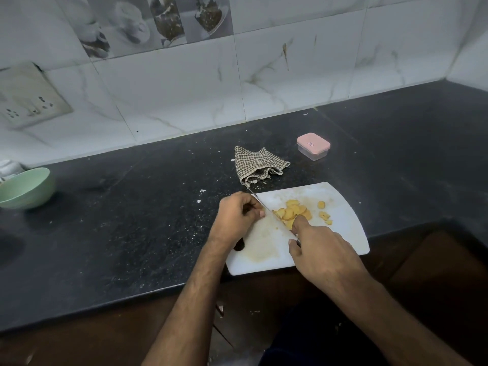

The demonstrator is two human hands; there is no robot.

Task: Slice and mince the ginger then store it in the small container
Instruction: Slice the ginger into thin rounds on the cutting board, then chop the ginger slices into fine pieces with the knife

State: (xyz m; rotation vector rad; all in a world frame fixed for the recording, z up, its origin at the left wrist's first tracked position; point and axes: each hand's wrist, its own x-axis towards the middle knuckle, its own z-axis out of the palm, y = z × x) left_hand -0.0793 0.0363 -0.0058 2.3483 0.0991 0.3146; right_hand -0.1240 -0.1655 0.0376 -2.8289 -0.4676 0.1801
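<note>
Bowl [25,188]: pale green, at 9 o'clock on the dark tabletop [132,233], near the left edge of view.

Socket plate [29,95]: on the tiled wall, at 10 o'clock.

Left hand [237,217]: fingers curled, knuckles resting at the left edge of the board, beside the blade; whether they grip anything cannot be told.

Knife [266,207]: thin blade running from 11 o'clock to 5 o'clock across the board, its edge against the left side of the ginger pile; handle end hidden under the right hand.

Cloth [257,165]: checked, crumpled, just beyond the board at 12 o'clock.

Board [346,233]: white, on the tabletop at its front edge, stained in patches.

Ginger [293,212]: yellow slices heaped mid-board, a few loose pieces lying apart toward 3 o'clock.

Right hand [319,252]: closed around the knife handle, forefinger stretched forward, its tip touching the slices.

Container [313,146]: small, clear, pink lid on, at 1 o'clock beyond the board, well apart from the ginger.
</note>
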